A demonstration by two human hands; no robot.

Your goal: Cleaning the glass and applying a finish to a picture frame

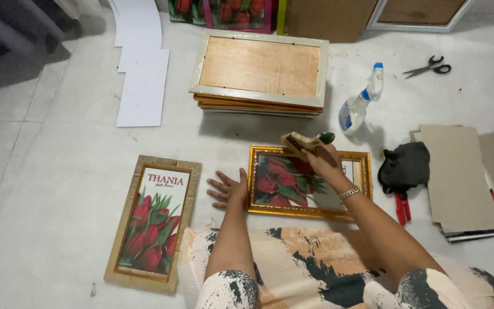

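A gold-framed picture of red tulips [281, 184] lies flat on the floor in front of me. My left hand [231, 189] rests with spread fingers against the frame's left edge. My right hand [321, 155] hovers over the frame's upper middle, closed on a crumpled tan cloth [299, 142] with a dark green bit at its tip. A bracelet sits on that wrist.
A second tulip picture in a woven tan frame [154, 222] lies to the left. A stack of frames [259, 73] sits face down behind. A spray bottle [361, 102], scissors [430, 66], a black cloth [406, 166], red-handled pliers [401, 207], cardboard sheets [458, 177] and white sheets [142, 74] surround me.
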